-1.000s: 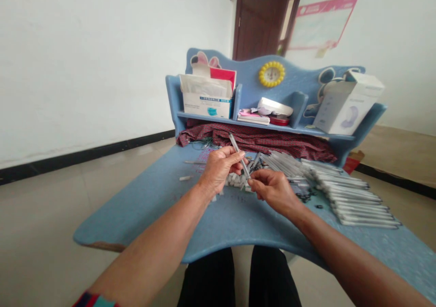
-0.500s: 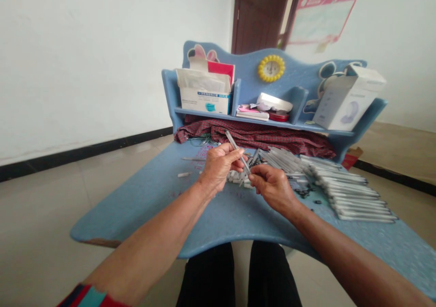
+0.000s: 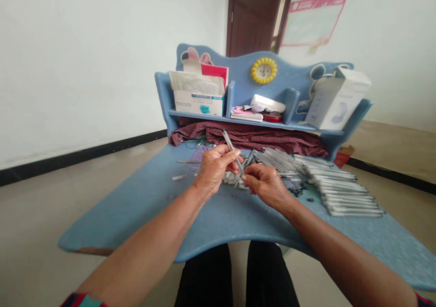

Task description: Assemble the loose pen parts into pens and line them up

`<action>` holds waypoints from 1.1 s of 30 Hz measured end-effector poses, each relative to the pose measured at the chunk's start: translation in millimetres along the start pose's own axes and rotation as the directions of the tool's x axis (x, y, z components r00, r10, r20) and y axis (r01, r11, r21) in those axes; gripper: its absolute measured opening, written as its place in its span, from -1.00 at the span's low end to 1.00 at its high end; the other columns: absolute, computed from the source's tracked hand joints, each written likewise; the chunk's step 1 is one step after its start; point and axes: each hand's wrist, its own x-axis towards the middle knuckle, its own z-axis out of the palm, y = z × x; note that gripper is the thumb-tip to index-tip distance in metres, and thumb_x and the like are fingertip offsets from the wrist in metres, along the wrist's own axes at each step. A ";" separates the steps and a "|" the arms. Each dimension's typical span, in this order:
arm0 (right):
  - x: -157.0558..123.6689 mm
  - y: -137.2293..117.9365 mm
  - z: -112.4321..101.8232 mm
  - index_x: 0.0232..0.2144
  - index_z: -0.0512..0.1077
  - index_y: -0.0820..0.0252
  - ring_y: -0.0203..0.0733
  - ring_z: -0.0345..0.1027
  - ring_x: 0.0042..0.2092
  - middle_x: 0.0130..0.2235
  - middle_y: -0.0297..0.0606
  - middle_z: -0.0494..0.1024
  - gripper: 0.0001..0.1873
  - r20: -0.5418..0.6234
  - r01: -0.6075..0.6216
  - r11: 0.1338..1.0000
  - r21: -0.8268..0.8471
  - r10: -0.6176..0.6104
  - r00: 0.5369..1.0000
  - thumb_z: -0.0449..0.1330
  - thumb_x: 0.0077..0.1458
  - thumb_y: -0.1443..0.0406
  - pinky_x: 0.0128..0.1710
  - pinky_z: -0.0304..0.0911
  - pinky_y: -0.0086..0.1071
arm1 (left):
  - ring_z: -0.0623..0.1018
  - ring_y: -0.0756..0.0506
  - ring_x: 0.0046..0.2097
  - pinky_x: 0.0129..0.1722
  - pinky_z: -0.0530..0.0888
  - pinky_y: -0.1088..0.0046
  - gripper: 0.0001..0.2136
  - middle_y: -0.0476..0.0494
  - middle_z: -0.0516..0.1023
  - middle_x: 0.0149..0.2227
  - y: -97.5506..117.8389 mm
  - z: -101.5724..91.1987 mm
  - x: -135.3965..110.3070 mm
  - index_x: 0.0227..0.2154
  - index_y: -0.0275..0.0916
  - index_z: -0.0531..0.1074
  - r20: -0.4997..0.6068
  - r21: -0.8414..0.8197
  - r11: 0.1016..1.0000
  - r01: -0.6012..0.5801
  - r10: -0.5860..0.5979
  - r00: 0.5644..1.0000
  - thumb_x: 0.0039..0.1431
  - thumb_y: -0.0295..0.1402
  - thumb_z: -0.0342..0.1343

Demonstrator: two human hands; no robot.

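A clear pen (image 3: 228, 140) with a dark upper end slants above the desk. My left hand (image 3: 215, 165) is closed around its middle, thumb on top. The fingertips of my right hand (image 3: 265, 185) pinch the pen's lower end, which they partly hide. Just behind and below my hands lie small white pieces (image 3: 232, 179) and a bunch of clear pen barrels (image 3: 277, 158). Small black pieces (image 3: 297, 191) are scattered to the right of my right hand. Farther right, several white pens with dark ends (image 3: 347, 197) lie in a row.
The blue desk (image 3: 136, 211) has a curved front edge above my knees. A checked cloth (image 3: 272, 141) is bunched under the shelf, which carries a mask box (image 3: 199, 102), papers (image 3: 247, 115) and a white box (image 3: 335, 100). One white piece (image 3: 177, 178) lies at left.
The view has shifted slightly, so the desk and things appear farther left. Both hands keep their hold on the pen. Its upper end now shows dark.
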 end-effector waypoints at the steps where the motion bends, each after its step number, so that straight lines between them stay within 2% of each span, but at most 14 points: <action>1: 1.4 -0.9 0.0 -0.52 0.33 0.24 -0.39 0.13 -0.55 -0.58 -0.43 0.28 -0.83 0.006 0.018 0.999 -0.032 -0.018 1.000 0.10 0.04 0.26 -0.54 0.04 -0.51 | 0.36 0.09 -0.63 -0.63 0.36 0.61 -0.81 -0.04 0.46 -0.59 1.4 -0.1 0.3 -0.54 -0.36 0.41 0.002 0.006 1.000 -0.009 0.009 1.000 -0.08 -0.30 0.20; 5: 6.9 -11.1 -6.0 -0.56 0.35 0.25 -0.41 0.09 -0.54 -0.61 -0.45 0.22 -0.74 0.052 0.096 0.971 -0.220 -0.086 0.995 0.07 0.10 0.24 -0.53 -0.02 -0.53 | 0.35 0.10 -0.63 -0.65 0.31 0.62 -0.82 -0.03 0.46 -0.58 8.1 -0.7 2.9 -0.55 -0.36 0.42 -0.020 0.051 0.999 0.007 -0.006 1.000 -0.08 -0.32 0.21; 8: 7.7 -21.9 -14.3 -0.51 0.39 0.25 -0.41 0.09 -0.51 -0.59 -0.43 0.25 -0.72 0.040 0.141 0.910 -0.391 -0.136 0.990 0.05 0.14 0.20 -0.51 -0.02 -0.52 | 0.33 0.12 -0.63 -0.66 0.28 0.64 -0.84 0.00 0.46 -0.58 10.5 -2.5 6.8 -0.56 -0.35 0.40 -0.011 0.070 0.997 0.039 -0.039 0.999 -0.10 -0.34 0.22; 11: 4.5 -30.4 -20.0 -0.29 0.41 0.22 -0.37 0.17 -0.47 -0.48 -0.37 0.39 -0.80 0.063 0.258 0.760 -0.596 -0.276 0.959 -0.01 0.18 0.30 -0.47 0.01 -0.49 | 0.27 0.12 -0.69 -0.72 0.21 0.64 -0.77 0.07 0.35 -0.71 8.8 -4.3 9.7 -0.62 -0.33 0.35 0.056 0.080 0.985 0.152 -0.156 0.986 -0.13 -0.28 0.24; 13: 1.9 -33.5 -20.9 -0.15 0.36 0.16 -0.33 0.23 -0.42 -0.38 -0.33 0.43 -0.74 0.187 0.387 0.596 -0.703 -0.370 0.910 -0.05 0.15 0.40 -0.48 0.01 -0.46 | 0.24 0.12 -0.71 -0.73 0.18 0.65 -0.73 0.11 0.28 -0.75 5.9 -5.2 10.5 -0.63 -0.32 0.33 0.107 0.077 0.965 0.250 -0.257 0.960 -0.18 -0.25 0.27; 16: -0.2 -35.3 -18.2 -0.15 0.33 0.15 -0.28 0.28 -0.39 -0.33 -0.29 0.44 -0.72 0.374 0.528 0.379 -0.760 -0.410 0.832 -0.08 0.15 0.44 -0.50 0.04 -0.44 | 0.29 0.13 -0.66 -0.69 0.22 0.66 -0.69 0.10 0.33 -0.68 1.3 -5.6 10.4 -0.58 -0.32 0.33 0.164 0.053 0.928 0.370 -0.374 0.913 -0.27 -0.25 0.33; 20: -0.6 -39.4 -14.5 -0.23 0.31 0.21 -0.28 0.29 -0.43 -0.34 -0.27 0.45 -0.74 0.425 0.550 0.255 -0.795 -0.413 0.806 -0.16 0.22 0.43 -0.53 0.05 -0.43 | 0.32 0.12 -0.62 -0.65 0.24 0.66 -0.66 0.10 0.33 -0.65 -1.6 -4.0 8.4 -0.60 -0.31 0.29 0.210 0.063 0.910 0.410 -0.414 0.886 -0.29 -0.24 0.35; 24: -3.0 -48.7 -23.6 -0.27 0.31 0.27 -0.28 0.30 -0.44 -0.38 -0.25 0.45 -0.71 0.457 0.576 0.209 -0.791 -0.423 0.782 -0.19 0.23 0.46 -0.54 0.05 -0.41 | 0.35 0.10 -0.59 -0.61 0.26 0.65 -0.67 0.06 0.38 -0.62 -1.2 -1.1 5.8 -0.57 -0.32 0.33 0.246 0.093 0.920 0.382 -0.392 0.886 -0.20 -0.17 0.30; 25: -4.1 -51.1 -29.2 -0.26 0.31 0.28 -0.27 0.30 -0.43 -0.39 -0.24 0.46 -0.72 0.457 0.569 0.212 -0.795 -0.407 0.791 -0.19 0.23 0.45 -0.52 0.06 -0.41 | 0.34 0.10 -0.60 -0.62 0.25 0.64 -0.67 0.06 0.37 -0.63 -1.2 -0.8 5.4 -0.55 -0.32 0.34 0.252 0.108 0.921 0.374 -0.389 0.886 -0.15 -0.14 0.27; 27: -7.1 -54.0 -45.6 -0.24 0.31 0.28 -0.25 0.32 -0.43 -0.41 -0.22 0.46 -0.74 0.431 0.508 0.231 -0.830 -0.313 0.846 -0.16 0.22 0.44 -0.50 0.08 -0.42 | 0.30 0.11 -0.63 -0.65 0.20 0.65 -0.66 0.06 0.38 -0.63 -1.3 -1.0 5.3 -0.51 -0.32 0.36 0.250 0.166 0.918 0.361 -0.393 0.885 -0.06 -0.09 0.19; 30: -12.5 -50.5 -83.2 -0.23 0.33 0.24 -0.24 0.37 -0.40 -0.38 -0.18 0.50 -0.76 0.287 0.287 0.211 -0.934 -0.031 0.957 -0.11 0.17 0.46 -0.46 0.11 -0.45 | 0.27 0.12 -0.65 -0.68 0.12 0.66 -0.65 0.00 0.44 -0.61 -1.5 -2.2 5.7 -0.47 -0.33 0.38 0.255 0.268 0.904 0.333 -0.399 0.881 0.00 -0.06 0.12; 31: -14.4 -46.7 -98.5 -0.20 0.33 0.23 -0.21 0.39 -0.36 -0.35 -0.15 0.52 -0.74 0.202 0.188 0.171 -0.967 0.069 0.977 -0.10 0.15 0.47 -0.43 0.13 -0.45 | 0.27 0.13 -0.65 -0.68 0.12 0.66 -0.65 -0.01 0.45 -0.60 -1.4 -2.4 5.7 -0.47 -0.33 0.38 0.269 0.295 0.901 0.317 -0.397 0.878 0.00 -0.06 0.11; 33: -18.1 -35.2 -130.3 -0.16 0.34 0.20 -0.17 0.43 -0.27 -0.30 -0.11 0.54 -0.73 0.023 0.005 0.065 -0.998 0.280 0.960 -0.09 0.16 0.43 -0.37 0.16 -0.43 | 0.27 0.13 -0.65 -0.68 0.12 0.66 -0.67 -0.02 0.45 -0.60 -1.0 -2.0 5.2 -0.48 -0.33 0.37 0.299 0.330 0.900 0.286 -0.387 0.872 -0.01 -0.09 0.13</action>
